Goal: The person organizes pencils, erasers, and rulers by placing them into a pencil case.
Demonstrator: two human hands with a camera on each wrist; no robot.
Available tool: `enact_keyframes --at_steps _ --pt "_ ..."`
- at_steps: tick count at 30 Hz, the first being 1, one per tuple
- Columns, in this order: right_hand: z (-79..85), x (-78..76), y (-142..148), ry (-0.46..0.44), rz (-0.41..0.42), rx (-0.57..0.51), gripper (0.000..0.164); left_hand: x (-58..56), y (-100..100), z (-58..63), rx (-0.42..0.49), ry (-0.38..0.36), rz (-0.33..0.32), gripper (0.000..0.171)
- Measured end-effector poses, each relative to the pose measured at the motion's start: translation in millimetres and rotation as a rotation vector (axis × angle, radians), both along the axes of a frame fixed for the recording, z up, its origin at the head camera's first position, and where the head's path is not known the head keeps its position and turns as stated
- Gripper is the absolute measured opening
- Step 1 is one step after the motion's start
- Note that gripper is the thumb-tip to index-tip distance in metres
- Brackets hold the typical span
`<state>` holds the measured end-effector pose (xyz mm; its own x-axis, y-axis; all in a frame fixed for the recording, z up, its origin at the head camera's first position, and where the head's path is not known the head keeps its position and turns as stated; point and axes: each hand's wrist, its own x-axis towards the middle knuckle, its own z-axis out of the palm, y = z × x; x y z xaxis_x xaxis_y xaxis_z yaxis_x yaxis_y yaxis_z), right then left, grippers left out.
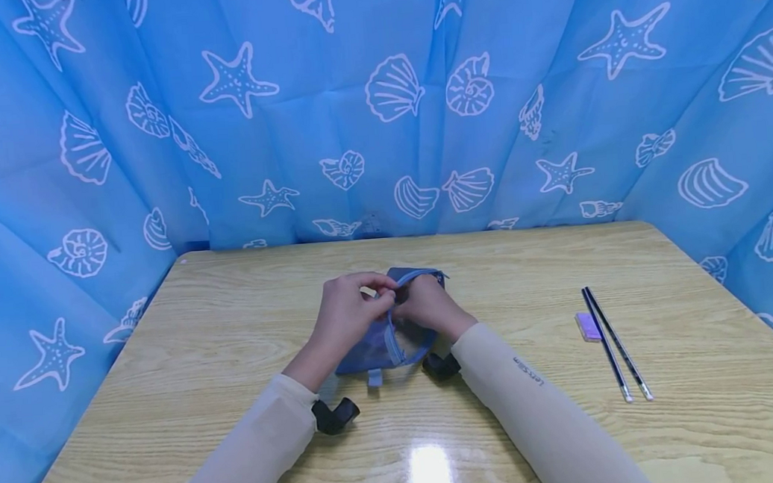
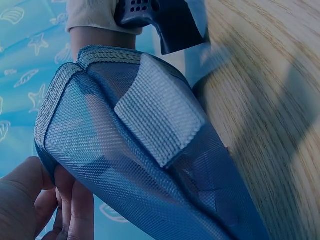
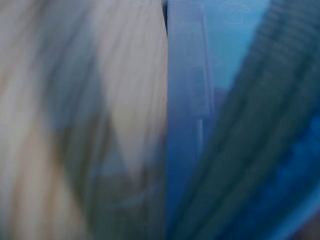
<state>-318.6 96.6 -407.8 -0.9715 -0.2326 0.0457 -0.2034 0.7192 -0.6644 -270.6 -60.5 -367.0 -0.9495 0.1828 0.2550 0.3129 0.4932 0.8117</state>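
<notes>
A blue mesh zipper pouch lies near the middle of the table with its mouth open. My left hand pinches the rim of that mouth between thumb and fingers; the left wrist view also has its fingers at the pouch edge. Reaching into the opening, my right hand has its fingertips hidden inside, and I cannot tell what they hold. A pale fabric tab sticks out from the pouch's near end. Blurred and close, the zipper tape crosses the right wrist view.
Two dark pencils with white ends lie on the right of the wooden table. Beside them is a purple eraser. A blue curtain with shells and starfish hangs behind and along both sides.
</notes>
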Motion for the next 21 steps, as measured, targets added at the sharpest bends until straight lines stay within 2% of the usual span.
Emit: enact_keyframes --at_steps 11,21 --pt "-3.7 -1.7 0.0 0.068 0.036 -0.010 0.027 -0.3 -0.1 0.2 0.001 -0.002 -0.004 0.013" --pt "-3.3 1.1 0.2 0.080 0.065 -0.010 0.029 0.1 -0.2 -0.6 0.001 0.000 -0.001 0.013"
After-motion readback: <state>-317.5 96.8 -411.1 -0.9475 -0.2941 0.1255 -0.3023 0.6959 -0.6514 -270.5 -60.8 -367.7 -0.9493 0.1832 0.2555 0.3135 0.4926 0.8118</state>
